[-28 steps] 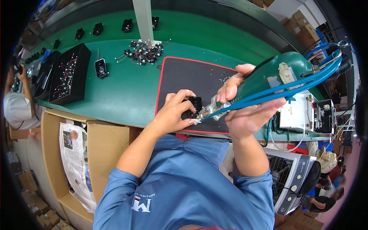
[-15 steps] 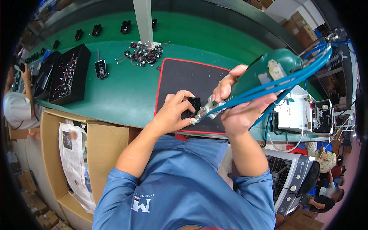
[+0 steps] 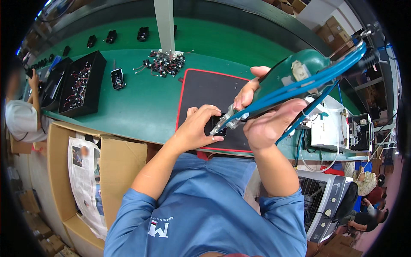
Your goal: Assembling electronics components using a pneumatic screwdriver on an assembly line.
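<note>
My left hand (image 3: 198, 129) is closed around a small black plastic housing (image 3: 221, 129) on a dark mat with a red edge (image 3: 201, 88). Fingers and thumb grip the housing from its left side and cover part of it. In my right hand (image 3: 267, 128) is a green power screwdriver (image 3: 306, 64) with blue hoses, held at a slant. Its metal nose (image 3: 227, 121) points down to the left, and the tip is over the housing, close to my left thumb. Whether the tip touches the housing I cannot tell.
A heap of small wired parts (image 3: 165, 63) lies beyond the mat. Left of it are another housing (image 3: 117, 79) and a black box of wired parts (image 3: 81, 85). A white machine (image 3: 327, 124) stands right; a cardboard box (image 3: 122, 184) stands left below the bench. A co-worker (image 3: 23, 118) is far left.
The screwdriver's nose has shifted from the housing's near edge to over the housing. The housing sits slightly lower and turned in my left hand. The whole view has shifted a little.
</note>
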`<state>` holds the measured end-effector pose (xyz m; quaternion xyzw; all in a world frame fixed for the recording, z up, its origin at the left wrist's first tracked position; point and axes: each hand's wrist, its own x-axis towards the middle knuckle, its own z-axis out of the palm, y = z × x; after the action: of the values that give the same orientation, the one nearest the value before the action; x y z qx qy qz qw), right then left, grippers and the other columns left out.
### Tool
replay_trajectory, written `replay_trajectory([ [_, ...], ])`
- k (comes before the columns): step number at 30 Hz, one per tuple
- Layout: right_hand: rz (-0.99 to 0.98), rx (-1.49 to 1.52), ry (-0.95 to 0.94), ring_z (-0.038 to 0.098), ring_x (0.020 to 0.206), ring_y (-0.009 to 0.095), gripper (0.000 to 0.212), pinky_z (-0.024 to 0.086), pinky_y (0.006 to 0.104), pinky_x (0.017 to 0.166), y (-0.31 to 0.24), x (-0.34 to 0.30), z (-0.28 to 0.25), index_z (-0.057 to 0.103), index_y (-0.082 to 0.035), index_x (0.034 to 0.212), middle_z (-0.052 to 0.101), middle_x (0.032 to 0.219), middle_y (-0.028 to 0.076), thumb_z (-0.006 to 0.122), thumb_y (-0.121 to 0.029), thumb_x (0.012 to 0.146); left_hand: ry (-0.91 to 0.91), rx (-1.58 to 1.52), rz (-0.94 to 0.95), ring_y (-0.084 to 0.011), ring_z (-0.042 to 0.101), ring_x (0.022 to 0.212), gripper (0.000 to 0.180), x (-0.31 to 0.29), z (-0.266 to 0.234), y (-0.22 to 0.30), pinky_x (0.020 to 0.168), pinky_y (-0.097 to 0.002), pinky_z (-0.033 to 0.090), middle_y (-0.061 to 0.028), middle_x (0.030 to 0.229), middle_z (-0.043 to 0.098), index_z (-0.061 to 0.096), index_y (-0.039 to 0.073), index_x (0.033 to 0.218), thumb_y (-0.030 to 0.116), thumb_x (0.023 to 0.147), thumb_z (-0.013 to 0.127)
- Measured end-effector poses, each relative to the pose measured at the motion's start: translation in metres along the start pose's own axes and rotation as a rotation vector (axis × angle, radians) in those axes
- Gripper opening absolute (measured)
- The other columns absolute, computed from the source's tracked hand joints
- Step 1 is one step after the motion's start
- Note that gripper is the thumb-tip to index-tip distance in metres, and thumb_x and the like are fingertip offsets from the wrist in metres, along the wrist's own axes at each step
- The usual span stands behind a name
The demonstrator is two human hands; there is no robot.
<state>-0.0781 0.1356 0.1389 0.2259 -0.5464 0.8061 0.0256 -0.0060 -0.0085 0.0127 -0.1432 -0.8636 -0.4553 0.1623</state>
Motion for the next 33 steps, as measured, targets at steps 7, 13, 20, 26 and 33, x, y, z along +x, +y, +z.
replay_trajectory([
  [7, -0.019, -0.007, -0.007, 0.059, 0.060, 0.018, 0.111, 0.052, 0.0313, 0.059, 0.006, -0.005, -0.001, 0.054, 0.005, 0.129, 0.059, 0.073, 0.008, 0.030, -0.095, 0.087, -0.021, -0.004, -0.009, -0.0246, 0.061, 0.116, 0.075, -0.002, 0.001, -0.001, 0.094, -0.0390, 0.036, -0.0062, 0.130, 0.062, 0.057, 0.012, 0.129, 0.030, 0.068, 0.096],
  [13, -0.014, -0.086, -0.047, 0.059, 0.061, 0.017, 0.109, 0.053, 0.0312, 0.060, 0.011, -0.007, -0.004, 0.053, 0.003, 0.126, 0.059, 0.073, 0.008, 0.031, -0.096, 0.086, -0.015, -0.005, -0.020, -0.0248, 0.062, 0.114, 0.076, -0.003, 0.000, -0.002, 0.093, -0.0388, 0.037, -0.0056, 0.128, 0.064, 0.058, 0.012, 0.129, 0.031, 0.067, 0.097],
  [20, 0.013, 0.015, -0.120, 0.060, 0.062, 0.017, 0.105, 0.052, 0.0301, 0.059, 0.019, 0.004, -0.007, 0.053, 0.001, 0.125, 0.059, 0.073, 0.006, 0.031, -0.095, 0.087, -0.104, -0.007, -0.106, -0.0248, 0.062, 0.115, 0.080, 0.005, -0.005, 0.000, 0.094, -0.0401, 0.037, -0.0058, 0.127, 0.064, 0.057, 0.011, 0.133, 0.032, 0.067, 0.097],
  [26, -0.184, 0.155, -0.178, 0.056, 0.062, 0.015, 0.095, 0.050, 0.0291, 0.058, -0.070, 0.050, -0.007, 0.047, 0.004, 0.141, 0.057, 0.078, 0.005, 0.027, -0.080, 0.101, -0.100, 0.112, 0.007, -0.0312, 0.055, 0.129, 0.088, 0.025, -0.025, -0.007, 0.106, -0.0450, 0.037, -0.0136, 0.137, 0.055, 0.048, 0.006, 0.148, 0.026, 0.074, 0.092],
  [33, -0.185, -0.168, -0.042, 0.064, 0.078, 0.017, 0.074, 0.058, 0.0344, 0.070, -0.050, 0.033, -0.044, 0.045, 0.001, 0.143, 0.058, 0.102, 0.007, 0.043, -0.064, 0.107, -0.105, 0.403, -0.117, -0.0407, 0.055, 0.130, 0.082, 0.193, -0.070, -0.112, 0.111, -0.0423, 0.049, -0.0206, 0.140, 0.047, 0.048, -0.003, 0.145, 0.010, 0.075, 0.089],
])
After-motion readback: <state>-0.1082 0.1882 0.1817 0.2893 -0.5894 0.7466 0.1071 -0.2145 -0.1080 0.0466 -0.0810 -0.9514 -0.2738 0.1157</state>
